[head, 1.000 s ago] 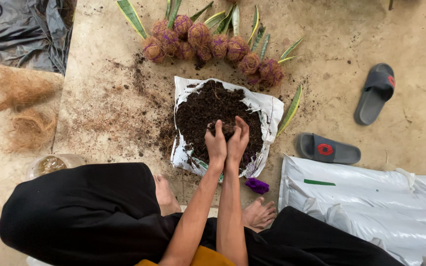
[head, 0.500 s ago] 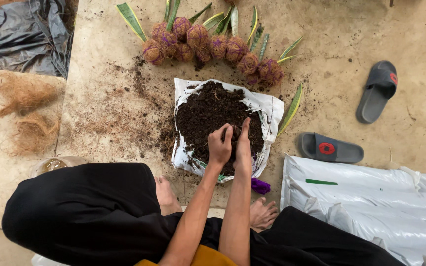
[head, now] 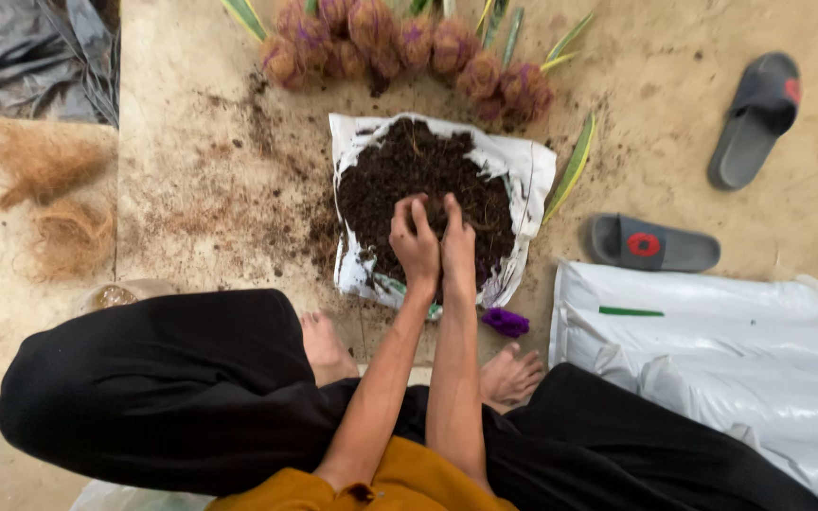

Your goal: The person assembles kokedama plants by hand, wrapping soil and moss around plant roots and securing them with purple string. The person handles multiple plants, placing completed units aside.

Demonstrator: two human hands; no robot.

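A heap of dark soil [head: 409, 175] lies on a white plastic sack [head: 523, 170] spread on the concrete floor. My left hand [head: 412, 238] and my right hand [head: 457, 244] are pressed side by side into the near edge of the heap, fingers curled down into the soil. Whether they enclose a clump is hidden by the backs of the hands. My bare feet [head: 508, 374] rest just below the sack, between my black-clad legs.
A row of plants with fibre-wrapped root balls [head: 409, 43] lies beyond the soil. Coconut fibre tufts [head: 44, 161] sit on a board at left. Two grey slippers [head: 650, 243] [head: 755, 118] lie at right, above a large white sack [head: 712, 350]. Purple string [head: 506, 322] lies near my foot.
Both hands have drawn slightly toward me along the soil heap and pressed closer together; the view has shifted a little downward.
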